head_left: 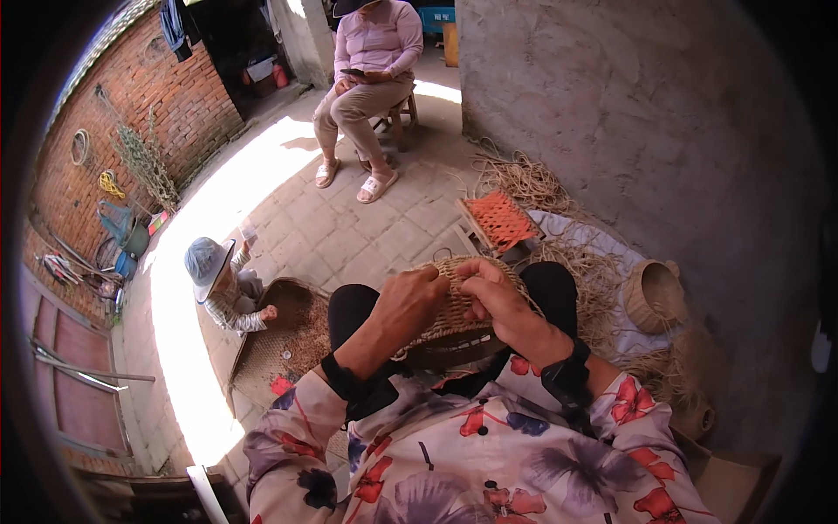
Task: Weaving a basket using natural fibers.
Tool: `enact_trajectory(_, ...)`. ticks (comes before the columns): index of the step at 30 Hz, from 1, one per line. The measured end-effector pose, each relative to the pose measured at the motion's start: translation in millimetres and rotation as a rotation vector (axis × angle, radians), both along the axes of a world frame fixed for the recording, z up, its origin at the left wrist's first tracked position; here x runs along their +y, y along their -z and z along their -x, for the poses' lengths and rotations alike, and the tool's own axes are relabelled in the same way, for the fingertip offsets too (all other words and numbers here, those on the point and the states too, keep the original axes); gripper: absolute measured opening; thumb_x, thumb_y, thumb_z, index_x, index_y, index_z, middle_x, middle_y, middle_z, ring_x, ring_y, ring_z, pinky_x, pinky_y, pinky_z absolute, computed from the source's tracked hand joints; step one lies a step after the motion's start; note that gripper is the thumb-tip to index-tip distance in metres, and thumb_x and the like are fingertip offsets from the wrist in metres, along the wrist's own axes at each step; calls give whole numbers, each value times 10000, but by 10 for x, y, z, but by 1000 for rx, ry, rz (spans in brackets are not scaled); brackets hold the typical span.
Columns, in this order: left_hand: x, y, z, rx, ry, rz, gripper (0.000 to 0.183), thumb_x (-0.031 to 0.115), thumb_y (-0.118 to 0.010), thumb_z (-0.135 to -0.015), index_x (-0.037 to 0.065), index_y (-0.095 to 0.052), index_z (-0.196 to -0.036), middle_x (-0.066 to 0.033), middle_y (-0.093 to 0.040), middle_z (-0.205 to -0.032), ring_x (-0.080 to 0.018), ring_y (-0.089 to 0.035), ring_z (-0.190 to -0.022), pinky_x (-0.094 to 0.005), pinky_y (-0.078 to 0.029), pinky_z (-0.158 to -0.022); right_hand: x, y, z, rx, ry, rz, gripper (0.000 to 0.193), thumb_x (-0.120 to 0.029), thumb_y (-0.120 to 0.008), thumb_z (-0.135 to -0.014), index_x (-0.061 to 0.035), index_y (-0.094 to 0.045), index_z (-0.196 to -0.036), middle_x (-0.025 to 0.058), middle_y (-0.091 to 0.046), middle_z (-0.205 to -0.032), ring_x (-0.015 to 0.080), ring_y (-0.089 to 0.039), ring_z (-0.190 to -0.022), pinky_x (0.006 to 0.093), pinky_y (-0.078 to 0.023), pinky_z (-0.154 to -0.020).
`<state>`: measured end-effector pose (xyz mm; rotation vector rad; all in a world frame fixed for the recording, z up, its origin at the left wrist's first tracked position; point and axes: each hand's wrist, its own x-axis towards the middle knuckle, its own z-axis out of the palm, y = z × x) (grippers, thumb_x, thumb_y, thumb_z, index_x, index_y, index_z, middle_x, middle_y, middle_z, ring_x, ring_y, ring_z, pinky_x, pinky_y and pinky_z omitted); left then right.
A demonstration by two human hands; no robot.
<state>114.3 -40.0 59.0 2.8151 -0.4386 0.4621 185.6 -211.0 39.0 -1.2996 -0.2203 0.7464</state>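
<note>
Basket [460, 320] lies at centre of frame, between the knees. Left hand [403, 304]: fingers curled at its upper left; cannot tell whether they grip. Right hand [510, 311]: fingers bent over its right side; grip likewise unclear. Right of centre: straw [587, 284] strewn over cloth [563, 229], round basket [653, 297] beyond. Orange-topped stool [499, 220] above centre.

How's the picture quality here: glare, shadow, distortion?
Head view: the sunlit paving is blown out nearly white; head view: the left hand, right hand and woven basket sit in shade, readable; head view: the doorway is mostly black, the brick wall bends, and the corners are dark.
</note>
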Motion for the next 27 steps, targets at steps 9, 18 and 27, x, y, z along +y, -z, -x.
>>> enact_trajectory(9, -2, 73, -37, -124, 46, 9, 158, 103, -668, -738, 27, -578, -843, -129, -604, -787, -350, -627, -670, -458, -503, -579, -155, -163, -42, -1201, 132, 392, 236, -109, -630, -816, -14, -599, -1030, 152, -644, -986, 323, -639, -800, 400, -526, -752)
enact_trajectory(18, -40, 163, 115, -73, -16, 390, 121, 26, -617, -746, 28, -541, -841, -155, -602, -770, -375, -611, -670, -452, -494, -595, -477, -224, -247, -1021, 236, 404, 207, -57, -624, -833, -4, -633, -1033, 111, -660, -973, 206, -641, -863, 346, -510, -785)
enact_trajectory(27, 1792, 546, 1232, -265, -760, 446, 188, -50, -536, -758, 48, -570, -914, -116, -589, -680, -208, -600, -607, -369, -480, -594, -861, 195, -483, -914, 263, 473, 133, -73, -609, -845, -24, -638, -965, 122, -695, -862, 236, -696, -802, 331, -535, -729)
